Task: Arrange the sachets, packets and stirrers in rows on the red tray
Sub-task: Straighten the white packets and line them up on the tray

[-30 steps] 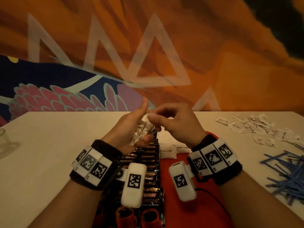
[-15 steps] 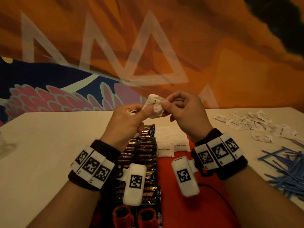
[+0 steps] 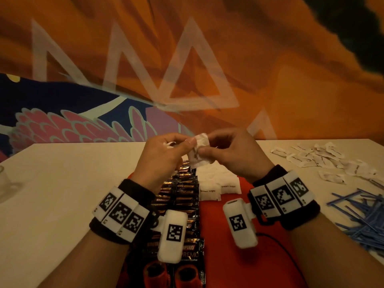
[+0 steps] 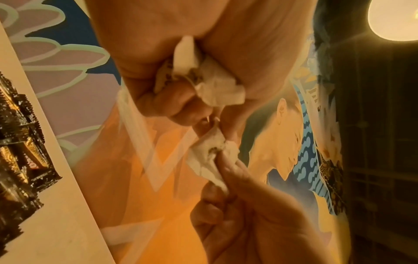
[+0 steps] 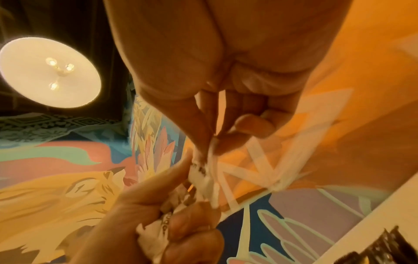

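From the head camera, a left hand (image 3: 164, 154) and a right hand (image 3: 230, 154) pinched one crumpled white paper sugar sachet (image 3: 200, 151) above the flat red tray (image 3: 228, 235), which carried a row of dark foil coffee packets (image 3: 182, 196) beside white sachets marked brown sugar (image 3: 209, 192). More loose white sachets (image 3: 311, 156) and thin blue plastic stirrers (image 3: 361, 217) lay on the pale tabletop (image 3: 62, 194).

At the left wrist, the left grip also clutched a wad of spare sachets (image 4: 210, 84).

At the right wrist, thumb and forefinger nipped the sachet's edge (image 5: 203, 171); light, limp and easily torn, it likely handled best by its sealed corners.
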Tool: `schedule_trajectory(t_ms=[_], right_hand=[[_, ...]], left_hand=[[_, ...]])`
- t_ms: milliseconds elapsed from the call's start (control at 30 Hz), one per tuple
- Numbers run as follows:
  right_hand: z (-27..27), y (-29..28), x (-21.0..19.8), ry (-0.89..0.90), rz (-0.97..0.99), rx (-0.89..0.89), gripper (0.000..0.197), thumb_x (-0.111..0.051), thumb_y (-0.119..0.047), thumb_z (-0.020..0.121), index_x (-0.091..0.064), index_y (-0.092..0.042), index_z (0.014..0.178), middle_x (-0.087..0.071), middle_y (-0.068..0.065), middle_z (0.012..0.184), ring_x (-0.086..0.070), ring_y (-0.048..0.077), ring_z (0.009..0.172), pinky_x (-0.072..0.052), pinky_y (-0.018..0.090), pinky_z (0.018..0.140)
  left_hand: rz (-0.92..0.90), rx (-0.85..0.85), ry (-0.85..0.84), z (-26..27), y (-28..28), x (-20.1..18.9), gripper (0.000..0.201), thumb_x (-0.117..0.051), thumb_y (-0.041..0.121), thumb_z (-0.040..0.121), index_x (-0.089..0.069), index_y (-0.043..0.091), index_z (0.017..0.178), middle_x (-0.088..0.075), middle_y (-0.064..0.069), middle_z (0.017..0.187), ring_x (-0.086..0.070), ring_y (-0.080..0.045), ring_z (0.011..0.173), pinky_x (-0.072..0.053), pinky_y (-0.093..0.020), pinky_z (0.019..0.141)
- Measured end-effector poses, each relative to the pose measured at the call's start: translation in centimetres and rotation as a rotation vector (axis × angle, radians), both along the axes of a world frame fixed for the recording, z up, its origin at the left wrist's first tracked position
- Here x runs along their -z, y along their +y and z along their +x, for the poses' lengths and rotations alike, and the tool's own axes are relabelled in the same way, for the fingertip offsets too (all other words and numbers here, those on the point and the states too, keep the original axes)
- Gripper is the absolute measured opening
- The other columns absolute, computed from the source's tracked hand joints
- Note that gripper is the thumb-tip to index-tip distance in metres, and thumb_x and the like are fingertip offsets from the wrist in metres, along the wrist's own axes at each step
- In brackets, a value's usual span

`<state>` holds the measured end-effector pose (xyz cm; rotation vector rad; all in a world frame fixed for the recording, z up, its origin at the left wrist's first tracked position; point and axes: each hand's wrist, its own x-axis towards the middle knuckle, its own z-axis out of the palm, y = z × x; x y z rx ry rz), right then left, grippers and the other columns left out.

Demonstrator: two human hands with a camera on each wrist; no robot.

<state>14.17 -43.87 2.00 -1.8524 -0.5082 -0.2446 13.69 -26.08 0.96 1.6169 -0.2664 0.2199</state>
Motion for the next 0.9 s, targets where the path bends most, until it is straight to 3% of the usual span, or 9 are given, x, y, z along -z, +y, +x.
schedule_trajectory(t_ms=[100, 200, 300, 367, 533, 633, 733, 833, 900], right_hand=[[0.19, 0.01, 0.20, -0.047, 0.169, 0.162, 0.004, -0.075, -0.013, 0.085, -0.074, -0.009, 0.083, -0.071, 0.008, 0.074, -0.058, 0.006, 0.054, -0.047, 0.021, 0.051], [0.59, 0.32, 0.59, -0.085, 0.265, 0.255, 0.008, -0.075, -0.016, 0.085, -0.072, -0.016, 0.078, -0.070, 0.004, 0.072, -0.059, 0.008, 0.060, -0.047, 0.025, 0.056], [0.57, 0.54, 0.71, -0.006, 0.293, 0.172, 0.007, -0.075, -0.018, 0.085, -0.070, -0.015, 0.084, -0.069, 0.003, 0.079, -0.061, 0.008, 0.068, -0.047, 0.023, 0.057], [0.45, 0.66, 0.69, 0.074, 0.273, 0.059, 0.008, -0.076, -0.017, 0.084, -0.068, -0.015, 0.087, -0.070, 0.004, 0.086, -0.065, 0.014, 0.076, -0.051, 0.027, 0.060], [0.32, 0.80, 0.44, 0.074, 0.382, 0.020, 0.007, -0.069, -0.009, 0.088, -0.068, -0.012, 0.082, -0.070, 0.005, 0.080, -0.064, 0.020, 0.075, -0.051, 0.032, 0.063], [0.40, 0.49, 0.40, 0.049, 0.273, 0.029, 0.009, -0.068, -0.010, 0.090, -0.069, -0.011, 0.081, -0.068, 0.007, 0.075, -0.062, 0.018, 0.067, -0.049, 0.029, 0.057], [0.04, 0.60, 0.36, -0.037, 0.142, 0.051, 0.008, -0.072, -0.012, 0.086, -0.072, -0.009, 0.079, -0.071, 0.009, 0.074, -0.063, 0.011, 0.063, -0.046, 0.018, 0.053], [0.12, 0.76, 0.26, 0.134, 0.389, 0.059, 0.024, -0.072, -0.019, 0.086, -0.064, -0.015, 0.064, -0.066, 0.003, 0.067, -0.061, 0.011, 0.063, -0.043, 0.024, 0.055], [0.22, 0.63, 0.20, 0.244, 0.549, 0.050, 0.031, -0.069, -0.026, 0.088, -0.056, -0.016, 0.062, -0.066, 0.001, 0.071, -0.061, 0.012, 0.068, -0.044, 0.026, 0.057]], left_hand=[[-0.037, -0.053, -0.019, 0.11, 0.02, -0.08, 0.006, -0.072, 0.021, 0.088, -0.075, 0.016, 0.089, -0.067, -0.006, 0.072, -0.043, -0.012, 0.047, -0.034, -0.025, 0.043], [-0.055, -0.052, -0.014, 0.11, -0.17, 0.00, 0.007, -0.071, 0.019, 0.089, -0.073, 0.012, 0.089, -0.066, -0.012, 0.079, -0.042, -0.013, 0.046, -0.032, -0.024, 0.042], [-0.080, -0.072, -0.014, 0.13, -0.32, 0.00, 0.006, -0.067, 0.016, 0.093, -0.070, 0.012, 0.089, -0.066, -0.005, 0.077, -0.044, -0.012, 0.045, -0.034, -0.025, 0.043], [-0.121, -0.084, -0.007, 0.23, -0.21, 0.01, 0.007, -0.065, 0.015, 0.094, -0.069, 0.013, 0.090, -0.064, -0.001, 0.074, -0.045, -0.012, 0.045, -0.036, -0.026, 0.044], [-0.039, -0.057, -0.001, 0.22, -0.15, 0.03, 0.008, -0.063, 0.018, 0.096, -0.068, 0.013, 0.092, -0.063, -0.002, 0.078, -0.048, -0.012, 0.046, -0.035, -0.025, 0.044], [0.021, -0.009, 0.005, -0.07, -0.22, -0.05, 0.011, -0.065, 0.024, 0.094, -0.068, 0.014, 0.097, -0.065, -0.003, 0.078, -0.049, -0.015, 0.052, -0.038, -0.024, 0.044], [0.023, -0.027, -0.020, -0.27, -0.35, -0.18, 0.013, -0.065, 0.026, 0.093, -0.071, 0.015, 0.088, -0.063, -0.007, 0.073, -0.047, -0.019, 0.054, -0.037, -0.025, 0.045], [-0.027, -0.078, -0.052, -0.21, -0.41, -0.30, 0.011, -0.067, 0.021, 0.092, -0.073, 0.017, 0.084, -0.062, -0.002, 0.065, -0.046, -0.015, 0.049, -0.037, -0.025, 0.044], [-0.059, -0.100, -0.062, -0.06, -0.28, -0.32, 0.012, -0.067, 0.021, 0.093, -0.073, 0.019, 0.083, -0.061, 0.003, 0.061, -0.046, -0.014, 0.048, -0.038, -0.026, 0.044]])
